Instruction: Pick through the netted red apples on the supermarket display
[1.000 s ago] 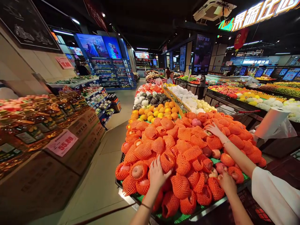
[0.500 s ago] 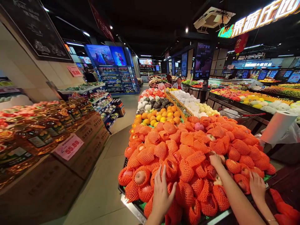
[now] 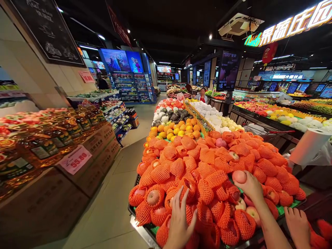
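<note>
Pinkish red, the apple (image 3: 239, 176) sits in our right hand (image 3: 251, 188), which is curled around its right side; the fruit protrudes to the left, toward the middle of the display, and part of the grip is hidden behind it. We hold it just above the fruit on the display stand (image 3: 145, 235), with green mat showing through below. Just under our right wrist lie pale, unwrapped apples (image 3: 253, 215), near the grip.

Our left hand (image 3: 180, 218) has its fingers and thumb spread wide and holds nothing that we can see. It is over the front of the heap of apples in orange foam nets (image 3: 204, 166), well to the left of the held apple; we cannot tell whether the fingertips touch the nets.

To the right of our right forearm, another person's hand (image 3: 298, 224) reaches up from the lower edge of our view, with its fingers close together near the stand's corner; we cannot make out anything in it. Beyond the netted heap we see oranges (image 3: 181, 128), and a roll of plastic bags (image 3: 310, 147) stands at the far right.
</note>
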The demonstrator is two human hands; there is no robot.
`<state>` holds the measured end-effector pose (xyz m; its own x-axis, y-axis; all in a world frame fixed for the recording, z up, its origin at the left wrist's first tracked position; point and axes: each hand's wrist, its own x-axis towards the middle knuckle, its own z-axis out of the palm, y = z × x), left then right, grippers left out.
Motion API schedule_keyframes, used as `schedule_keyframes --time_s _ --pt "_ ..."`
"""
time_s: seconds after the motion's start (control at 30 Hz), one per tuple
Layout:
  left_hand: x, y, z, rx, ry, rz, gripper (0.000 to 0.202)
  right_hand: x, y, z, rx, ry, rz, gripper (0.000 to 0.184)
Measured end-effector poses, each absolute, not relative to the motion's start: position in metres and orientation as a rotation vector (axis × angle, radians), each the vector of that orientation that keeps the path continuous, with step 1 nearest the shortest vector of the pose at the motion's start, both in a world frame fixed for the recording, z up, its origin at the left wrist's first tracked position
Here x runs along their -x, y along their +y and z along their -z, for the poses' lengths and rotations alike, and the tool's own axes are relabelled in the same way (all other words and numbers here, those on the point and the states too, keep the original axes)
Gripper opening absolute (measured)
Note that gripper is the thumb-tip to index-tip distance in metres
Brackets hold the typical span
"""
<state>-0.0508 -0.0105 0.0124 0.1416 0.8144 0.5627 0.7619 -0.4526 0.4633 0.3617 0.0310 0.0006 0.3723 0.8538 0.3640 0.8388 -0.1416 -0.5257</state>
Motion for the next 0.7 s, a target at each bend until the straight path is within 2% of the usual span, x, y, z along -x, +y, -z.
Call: schedule_keyframes --time_s 0.03,0.1,0.23,0.27,0.33,0.4,0.5,0.57,0.7 --pt "0.048 -0.013 -0.015 -2.356 1.544 -1.183 0.069 -0.34 0.037 -0.013 1.986 -1.464 -0.099 0.076" --pt "0.041 -0.019 -0.019 -2.425 1.356 -1.091 0.075 -0.296 0.031 -0.03 1.962 -1.398 -0.526 0.085" --pt "0.028 -0.027 -0.014 -2.434 0.944 -1.062 0.11 -0.215 -0.019 -0.044 1.407 -1.531 -1.255 0.085" --pt "0.028 -0.029 -0.012 -2.405 0.897 -1.113 0.111 -0.2 -0.028 -0.045 1.298 -1.552 -1.345 0.085" --pt "0.033 -0.033 -0.007 -2.329 0.91 -1.225 0.102 -0.177 -0.033 -0.049 1.143 -1.601 -1.472 0.08" --pt "0.043 -0.037 -0.004 -2.254 1.027 -1.302 0.095 -0.169 -0.019 -0.054 1.203 -1.583 -1.371 0.08" --pt "0.056 -0.044 0.0 -2.14 1.19 -1.351 0.09 -0.178 0.024 -0.058 1.555 -1.373 -0.723 0.094" --pt "0.058 -0.049 0.003 -2.022 1.257 -1.402 0.083 -0.191 0.052 -0.055 1.656 -1.234 -0.443 0.102" --pt "0.053 -0.053 0.01 -1.758 1.288 -1.504 0.085 -0.213 0.082 -0.041 1.672 -1.188 -0.35 0.1"
